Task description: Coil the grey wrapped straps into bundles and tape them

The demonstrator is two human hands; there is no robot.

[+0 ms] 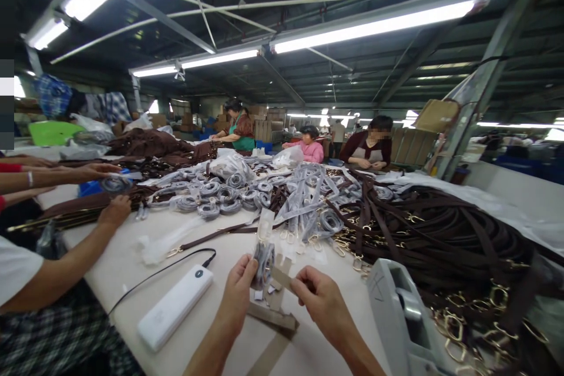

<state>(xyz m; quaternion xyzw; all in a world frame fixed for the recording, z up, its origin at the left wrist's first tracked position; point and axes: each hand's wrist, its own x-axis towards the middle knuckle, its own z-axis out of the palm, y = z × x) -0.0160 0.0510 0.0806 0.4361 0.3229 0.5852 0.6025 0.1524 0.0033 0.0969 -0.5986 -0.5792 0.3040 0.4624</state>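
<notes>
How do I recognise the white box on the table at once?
Find the pale table, then the left hand. To its left lies a long, slim white box. Unlike the grey device on the right, it has a black cable plugged in.

Strap-packing workshop: heaped straps [453, 235], tube lights [374, 26].

Bright tube lights [374, 26] glare overhead; dark roof [282, 85]; wide-angle bending toward the edges; faces pixelated.
</notes>
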